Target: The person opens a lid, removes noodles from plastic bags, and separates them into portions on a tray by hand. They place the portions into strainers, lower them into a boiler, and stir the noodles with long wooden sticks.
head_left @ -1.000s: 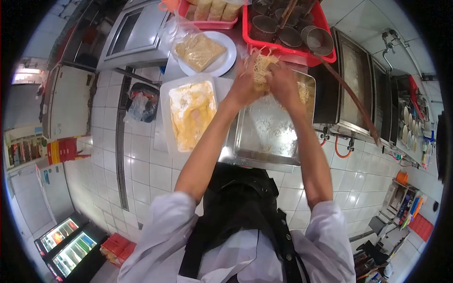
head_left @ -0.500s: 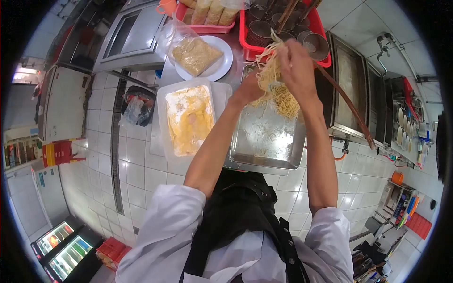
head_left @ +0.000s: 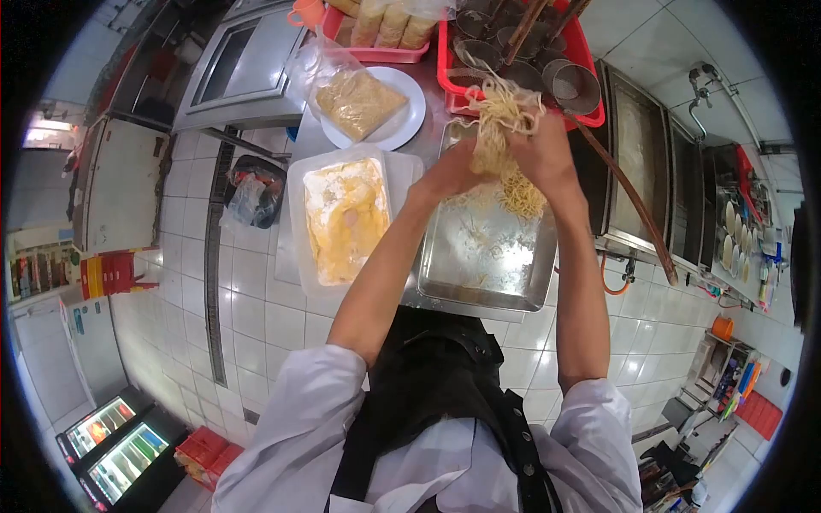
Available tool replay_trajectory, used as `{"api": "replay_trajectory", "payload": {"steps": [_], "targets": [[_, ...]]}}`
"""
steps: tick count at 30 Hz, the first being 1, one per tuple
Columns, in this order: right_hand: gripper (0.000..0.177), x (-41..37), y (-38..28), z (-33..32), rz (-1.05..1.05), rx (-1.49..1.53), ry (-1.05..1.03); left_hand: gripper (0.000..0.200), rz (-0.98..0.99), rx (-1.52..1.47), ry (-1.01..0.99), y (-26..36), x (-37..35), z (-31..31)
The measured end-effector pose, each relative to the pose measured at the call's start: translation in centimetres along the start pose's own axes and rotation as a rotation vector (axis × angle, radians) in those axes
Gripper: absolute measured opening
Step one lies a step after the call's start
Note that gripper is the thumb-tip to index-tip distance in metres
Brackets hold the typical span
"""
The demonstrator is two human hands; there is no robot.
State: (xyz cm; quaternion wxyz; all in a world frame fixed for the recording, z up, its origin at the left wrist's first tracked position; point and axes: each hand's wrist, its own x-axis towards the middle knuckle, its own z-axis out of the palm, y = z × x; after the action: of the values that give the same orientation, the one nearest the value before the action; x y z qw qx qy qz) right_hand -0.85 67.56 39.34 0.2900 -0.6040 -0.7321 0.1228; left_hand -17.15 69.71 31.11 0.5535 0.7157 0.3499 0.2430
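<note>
Over the far part of a metal tray (head_left: 483, 256), a loose bundle of yellow noodles (head_left: 493, 115) is held up between my two hands. My left hand (head_left: 456, 169) is closed on the lower left side of the bundle, its fingers partly blurred. Around the right side of the same strands my right hand (head_left: 540, 154) is closed. More noodles (head_left: 522, 195) lie in a heap in the tray, just below my right hand. Some flour and thin scraps are scattered on the tray's bottom.
Left of the tray sits a plastic box (head_left: 301, 248) of floured yellow dough. Behind it, a white plate (head_left: 412, 111) bears a bagged crumbly food (head_left: 361, 103). A red basket (head_left: 590, 51) of metal strainers stands behind my hands, with a long wooden stick (head_left: 629, 192) slanting right.
The noodle bundle is gathered more upright between my hands, its strands spread at the top. My right hand has moved lower and my left hand slightly right.
</note>
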Motion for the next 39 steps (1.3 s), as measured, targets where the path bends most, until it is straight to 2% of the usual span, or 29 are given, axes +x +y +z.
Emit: {"api": "replay_trajectory", "payload": {"steps": [1, 3, 4, 5, 6, 7, 9, 10, 11, 12, 14, 16, 18, 19, 21, 22, 24, 25, 26, 27, 28, 30, 32, 34, 36, 37, 39], "targets": [[0.032, 0.6, -2.0, -1.5, 0.002, -0.003, -0.002, 0.062, 0.0, -0.003, -0.001, -1.7, 0.7, 0.3], [0.026, 1.1, -5.5, -3.5, 0.035, 0.255, 0.24, 0.056, -0.229, 0.242, 0.003, -4.3, 2.0, 0.7], [0.024, 1.3, -5.0, -2.9, 0.051, 0.244, 0.3, 0.056, -0.225, 0.241, 0.004, -4.7, 2.3, 0.9], [0.024, 1.5, -4.1, -2.4, 0.052, 0.243, 0.303, 0.054, 0.008, 0.17, 0.079, -4.3, 2.3, 1.1], [0.023, 1.4, -3.3, -1.9, 0.04, 0.1, 0.175, 0.053, 0.234, 0.094, 0.146, -4.0, 1.8, 1.5], [0.022, 0.9, -2.7, -1.5, 0.03, -0.039, 0.04, 0.053, 0.224, 0.09, 0.137, -3.9, 0.9, 1.7], [0.024, 1.1, -3.8, -2.2, 0.012, -0.032, 0.072, 0.056, 0.437, 0.436, 0.236, -4.1, 0.2, 0.9], [0.024, 1.0, -4.5, -2.7, 0.01, 0.089, 0.189, 0.056, 0.433, 0.434, 0.236, -4.2, -0.6, 1.1], [0.023, 1.0, -5.1, -3.0, 0.009, 0.209, 0.308, 0.06, 0.136, 0.276, 0.255, -4.3, -1.6, 1.4], [0.023, 1.0, -4.2, -2.4, 0.013, 0.209, 0.312, 0.065, -0.155, 0.116, 0.264, -4.3, -2.0, 1.4], [0.022, 0.7, -2.5, -1.0, -0.091, 0.023, 0.136, 0.07, -0.158, 0.115, 0.276, -4.2, -2.5, 0.6], [0.022, -0.1, -2.5, -0.9, -0.029, 0.111, 0.147, 0.075, -0.155, 0.115, 0.29, -3.6, -2.7, -0.1], [0.021, 0.2, -3.2, -1.4, 0.022, 0.201, 0.152, 0.075, -0.423, 0.472, 0.248, 1.4, -3.1, -1.4], [0.021, 0.1, -3.7, -1.7, 0.011, 0.164, 0.211, 0.075, -0.435, 0.469, 0.238, 2.6, -3.6, -1.2], [0.021, 0.6, -4.5, -2.7, -0.006, 0.121, 0.278, 0.071, -0.11, 0.531, 0.405, 4.2, -3.2, -0.9], [0.025, 0.5, -5.1, -3.3, -0.047, 0.145, 0.325, 0.071, -0.114, 0.528, 0.405, 4.4, -2.6, -0.5], [0.029, 0.3, -4.4, -3.1, -0.093, 0.171, 0.368, 0.07, 0.138, 0.269, 0.416, 4.3, -0.4, -0.4], [0.033, -0.4, -2.1, -2.2, -0.195, 0.122, 0.228, 0.07, 0.138, 0.268, 0.417, 1.4, 0.5, -0.5], [0.04, -1.3, 0.5, -1.2, -0.301, 0.071, 0.089, 0.071, 0.047, 0.439, 0.214, -3.8, 1.6, -0.3], [0.044, -2.8, 4.0, -0.4, -0.232, 0.045, -0.036, 0.072, -0.042, 0.608, 0.009, -6.5, 2.3, -0.3], [0.049, -4.1, 7.1, 0.8, -0.165, 0.016, -0.158, 0.072, -0.033, 0.613, 0.018, -5.1, 2.1, -0.2], [0.055, -6.7, 9.2, 3.8, 0.134, -0.193, -0.17, 0.065, -0.242, 0.72, 0.27, -0.8, -0.2, 2.1], [0.058, -9.3, 11.6, 7.0, 0.114, -0.29, -0.196, 0.061, -0.192, 0.774, 0.218, -0.2, 0.1, 4.9], [0.06, -9.7, 12.4, 7.0, 0.088, -0.388, -0.221, 0.057, -0.142, 0.827, 0.171, -1.0, 0.6, 5.6], [0.061, -9.2, 11.7, 4.6, 0.235, -0.285, -0.321, 0.064, -0.206, 0.984, -0.155, -3.0, 0.8, 5.9], [0.061, -8.9, 10.1, 2.7, 0.237, -0.29, -0.32, 0.064, -0.202, 0.981, -0.155, -4.0, 1.3, 6.3], [0.056, -8.2, 5.3, -1.5, 0.342, -0.228, -0.153, 0.066, -0.268, 1.087, 0.002, -5.2, 2.2, 6.8]]}}
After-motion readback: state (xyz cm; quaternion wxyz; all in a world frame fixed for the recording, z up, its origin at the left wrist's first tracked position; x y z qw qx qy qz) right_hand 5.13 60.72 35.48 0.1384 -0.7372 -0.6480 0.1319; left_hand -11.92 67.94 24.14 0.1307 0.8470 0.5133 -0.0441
